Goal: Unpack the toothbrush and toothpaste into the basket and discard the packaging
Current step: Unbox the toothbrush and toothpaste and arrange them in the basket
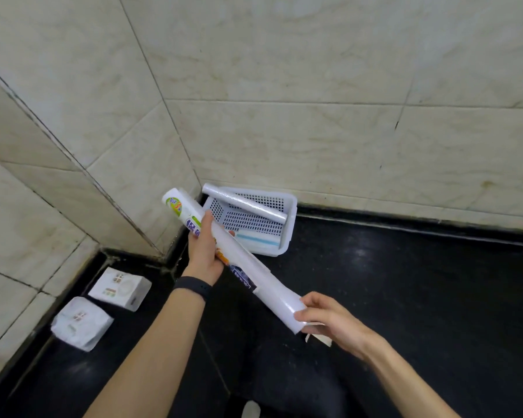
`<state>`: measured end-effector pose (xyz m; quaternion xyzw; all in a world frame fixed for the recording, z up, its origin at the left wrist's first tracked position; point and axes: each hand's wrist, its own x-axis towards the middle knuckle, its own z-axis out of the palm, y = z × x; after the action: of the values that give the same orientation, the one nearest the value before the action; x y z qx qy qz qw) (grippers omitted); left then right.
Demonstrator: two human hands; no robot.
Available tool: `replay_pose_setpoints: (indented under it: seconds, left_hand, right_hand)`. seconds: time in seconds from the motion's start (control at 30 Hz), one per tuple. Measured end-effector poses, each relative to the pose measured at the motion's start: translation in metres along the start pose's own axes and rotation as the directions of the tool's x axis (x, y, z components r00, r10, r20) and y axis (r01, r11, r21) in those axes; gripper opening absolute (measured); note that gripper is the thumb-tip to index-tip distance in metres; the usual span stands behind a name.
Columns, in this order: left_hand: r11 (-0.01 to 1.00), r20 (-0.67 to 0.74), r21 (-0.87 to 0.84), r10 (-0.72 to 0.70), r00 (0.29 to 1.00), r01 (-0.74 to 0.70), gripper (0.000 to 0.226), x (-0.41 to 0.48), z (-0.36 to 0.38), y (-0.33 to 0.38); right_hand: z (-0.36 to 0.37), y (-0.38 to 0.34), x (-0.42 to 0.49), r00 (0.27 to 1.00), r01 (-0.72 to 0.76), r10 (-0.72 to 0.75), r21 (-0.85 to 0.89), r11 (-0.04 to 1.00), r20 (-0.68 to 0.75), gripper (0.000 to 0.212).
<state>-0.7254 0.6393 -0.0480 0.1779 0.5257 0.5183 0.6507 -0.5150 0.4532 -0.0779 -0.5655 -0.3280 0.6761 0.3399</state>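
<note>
My left hand (204, 250) grips a long white printed roll-shaped package (248, 260) near its upper end, holding it slantwise above the black counter. My right hand (329, 319) pinches the package's lower end, where a loose white wrapper flap (317, 337) hangs. Behind it, a white perforated basket (289, 203) sits in the corner. Across the basket's rim lies a plain white roll (245, 206), and a blue-and-white packet (258, 238) rests inside. I cannot pick out a toothbrush or toothpaste tube.
Two white printed boxes, one upright (120, 288) and one crumpled (80, 324), lie at the left on the black counter (405, 282). Tiled walls (314, 116) close in the back and left. A black band circles my left wrist (192, 288).
</note>
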Motion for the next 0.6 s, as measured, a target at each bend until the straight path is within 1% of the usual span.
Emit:
replay_pose_setpoints:
  seconds: [0.07,0.13,0.17,0.2,0.27,0.33,0.37,0.4,0.43,0.47,0.53,0.6]
  left_hand:
    - [0.998,0.040,0.063,0.015,0.999,-0.018,0.059,-0.007,0.017,-0.011]
    - [0.993,0.072,0.109,0.028,0.997,-0.036,0.057,-0.013,0.035,-0.020]
    - [0.990,0.073,0.130,0.043,0.996,-0.052,0.058,-0.012,0.043,-0.021]
    - [0.986,0.055,0.144,0.072,0.996,-0.079,0.057,-0.009,0.047,-0.019]
    - [0.975,-0.030,0.155,0.164,0.986,-0.158,0.058,0.003,0.053,-0.008]
    - [0.945,-0.121,0.201,0.287,0.950,-0.259,0.066,0.019,0.056,0.009]
    - [0.924,-0.137,0.242,0.334,0.933,-0.296,0.067,0.022,0.060,0.013]
    - [0.908,-0.119,0.285,0.352,0.928,-0.307,0.067,0.025,0.063,0.014]
    - [0.890,-0.089,0.345,0.347,0.934,-0.298,0.063,0.024,0.068,0.009]
    - [0.871,-0.051,0.415,0.310,0.949,-0.263,0.058,0.021,0.075,-0.002]
    - [0.842,0.051,0.513,0.162,0.986,-0.165,0.051,0.015,0.087,-0.037]
    - [0.819,0.131,0.570,-0.011,0.991,-0.066,0.042,0.002,0.102,-0.086]
  right_hand:
    - [0.005,-0.003,0.002,1.000,0.008,-0.009,-0.189,0.982,-0.007,0.062]
    - [0.007,-0.004,0.001,0.998,0.029,-0.047,-0.342,0.939,-0.044,0.060]
    - [0.004,-0.002,0.000,0.996,0.038,-0.065,-0.383,0.923,-0.060,0.056]
    - [-0.002,0.002,-0.004,0.995,0.042,-0.076,-0.390,0.920,-0.071,0.051]
    - [-0.018,0.015,-0.016,0.993,0.029,-0.067,-0.346,0.938,-0.100,0.041]
    - [-0.038,0.032,-0.035,0.983,-0.018,-0.037,-0.296,0.955,-0.179,0.036]
    - [-0.049,0.043,-0.045,0.973,-0.043,-0.020,-0.267,0.963,-0.230,0.034]
    - [-0.059,0.053,-0.056,0.961,-0.059,-0.006,-0.227,0.972,-0.277,0.033]
    - [-0.069,0.063,-0.067,0.945,-0.061,-0.002,-0.181,0.982,-0.328,0.032]
    - [-0.077,0.071,-0.076,0.924,-0.048,-0.008,-0.137,0.989,-0.382,0.032]
    - [-0.090,0.086,-0.090,0.871,-0.010,-0.014,-0.046,0.999,-0.492,0.038]
    - [-0.099,0.095,-0.098,0.808,0.021,0.009,0.043,0.999,-0.589,0.041]
